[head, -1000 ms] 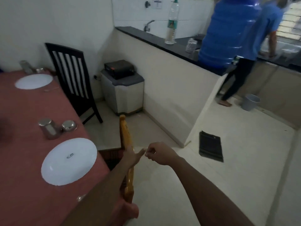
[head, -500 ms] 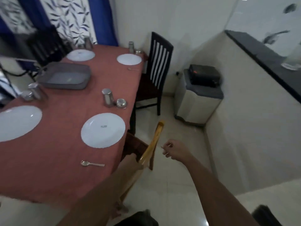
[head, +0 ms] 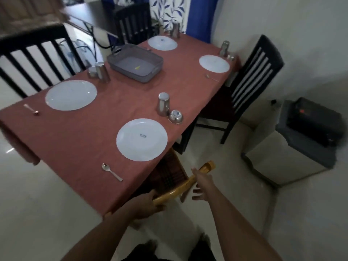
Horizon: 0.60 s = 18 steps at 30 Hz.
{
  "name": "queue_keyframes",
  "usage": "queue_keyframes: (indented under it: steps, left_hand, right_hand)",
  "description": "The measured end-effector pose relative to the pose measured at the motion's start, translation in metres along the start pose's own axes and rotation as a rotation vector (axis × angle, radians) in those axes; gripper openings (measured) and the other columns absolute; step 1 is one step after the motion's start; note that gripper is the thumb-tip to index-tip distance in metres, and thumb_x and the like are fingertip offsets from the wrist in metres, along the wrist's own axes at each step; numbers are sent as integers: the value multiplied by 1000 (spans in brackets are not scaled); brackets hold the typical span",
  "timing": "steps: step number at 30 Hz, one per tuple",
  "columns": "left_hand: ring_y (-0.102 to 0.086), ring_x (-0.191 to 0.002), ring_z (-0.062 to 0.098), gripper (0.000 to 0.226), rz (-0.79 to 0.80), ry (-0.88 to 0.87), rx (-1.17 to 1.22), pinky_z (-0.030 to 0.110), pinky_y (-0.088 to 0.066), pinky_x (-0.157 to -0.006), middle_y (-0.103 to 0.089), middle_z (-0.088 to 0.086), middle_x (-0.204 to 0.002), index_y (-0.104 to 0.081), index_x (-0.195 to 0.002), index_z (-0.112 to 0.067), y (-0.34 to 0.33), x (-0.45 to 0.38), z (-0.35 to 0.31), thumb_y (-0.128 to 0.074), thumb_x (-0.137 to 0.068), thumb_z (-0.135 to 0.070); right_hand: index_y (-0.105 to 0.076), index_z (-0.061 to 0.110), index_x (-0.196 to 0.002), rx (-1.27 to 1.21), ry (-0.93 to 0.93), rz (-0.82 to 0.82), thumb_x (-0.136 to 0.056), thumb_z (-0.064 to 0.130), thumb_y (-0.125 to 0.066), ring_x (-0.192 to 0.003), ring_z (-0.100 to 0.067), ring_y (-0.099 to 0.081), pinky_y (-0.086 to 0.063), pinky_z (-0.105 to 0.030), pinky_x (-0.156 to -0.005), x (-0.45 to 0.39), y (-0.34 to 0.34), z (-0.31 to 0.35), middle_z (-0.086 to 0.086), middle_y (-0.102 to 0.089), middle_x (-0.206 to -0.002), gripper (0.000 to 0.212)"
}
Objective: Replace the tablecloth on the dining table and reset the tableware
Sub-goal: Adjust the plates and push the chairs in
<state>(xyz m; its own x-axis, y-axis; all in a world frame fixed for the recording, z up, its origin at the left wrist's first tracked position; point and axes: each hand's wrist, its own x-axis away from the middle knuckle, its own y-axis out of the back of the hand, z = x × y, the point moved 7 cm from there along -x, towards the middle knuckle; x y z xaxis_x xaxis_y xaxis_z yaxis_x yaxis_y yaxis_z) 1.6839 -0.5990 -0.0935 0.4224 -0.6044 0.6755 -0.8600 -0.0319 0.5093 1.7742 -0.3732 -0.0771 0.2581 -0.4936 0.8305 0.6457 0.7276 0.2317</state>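
Note:
A reddish-brown tablecloth [head: 84, 140] covers the dining table. On it lie several white plates, the nearest [head: 141, 139] in front of me, with a steel tumbler [head: 163, 106], a small steel bowl [head: 175, 116] and a spoon [head: 111, 171] around it. A wooden chair [head: 206, 166] with a yellow-brown top rail is tucked in at the table's near right side. My left hand [head: 148, 203] grips the near end of that rail. My right hand [head: 202, 182] lies over the rail's middle with its fingers spread.
A grey tray [head: 130, 73] sits mid-table. Black slatted chairs stand at the right [head: 252, 76], the left [head: 32, 53] and the far end [head: 133, 23]. A grey cabinet [head: 293, 153] carrying a black box [head: 316, 125] stands against the right wall. The floor is pale tile.
My view has swung from the kitchen counter to the whole table. My left hand slid to the rail's near end. My right hand uncurled and moved onto the rail.

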Motion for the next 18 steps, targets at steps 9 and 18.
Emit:
queue_keyframes:
  steps: [9, 18]
  left_hand:
    - [-65, -78, -6, 50, -202, 141, -36, 28, -54, -79, -69, -23, -93, -52, -109, -55, 2, 10, -1, -56, -67, -80]
    - [-63, -80, -9, 43, -222, 201, -5, 18, -46, -70, -67, -26, -95, -54, -112, -52, 2, 16, -15, -59, -75, -70]
  right_hand:
    - [-38, 1, -136, 50, 49, -90, -84, 10, -72, -74, -26, -59, -52, -32, -62, -50, 0, 14, -11, -59, -92, 63]
    - [-34, -1, -136, 219, 92, -122, -85, 13, -68, -76, -28, -61, -57, -40, -74, -54, 4, 18, -11, -62, -94, 63]
